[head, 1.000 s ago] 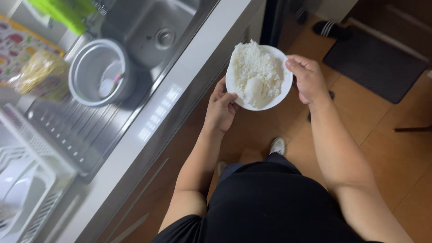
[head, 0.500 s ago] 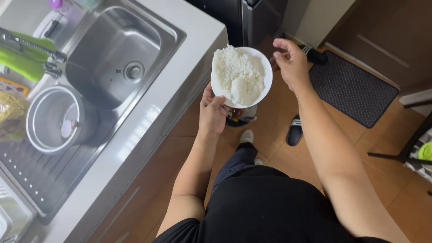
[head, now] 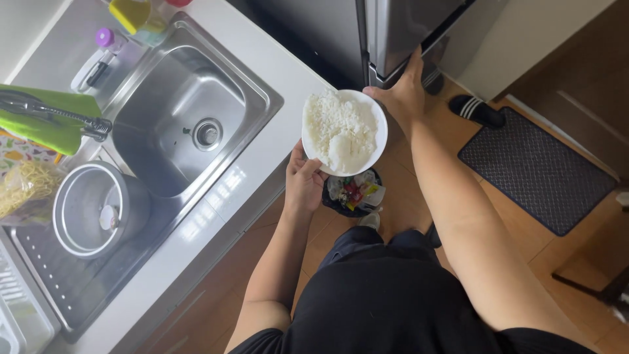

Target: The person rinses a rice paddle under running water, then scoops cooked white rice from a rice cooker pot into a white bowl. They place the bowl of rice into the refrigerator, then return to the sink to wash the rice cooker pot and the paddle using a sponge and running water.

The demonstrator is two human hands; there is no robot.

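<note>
Bowl (head: 344, 131) of rice, frame centre: gripped in my left hand (head: 303, 185). Right hand (head: 404, 92): wrapped on fridge door (head: 400, 33), top centre.

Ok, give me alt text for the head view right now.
The left hand holds a round white bowl of cooked white rice above a small black waste bin, while the right hand touches a grey refrigerator door. A steel sink sits left.
</note>
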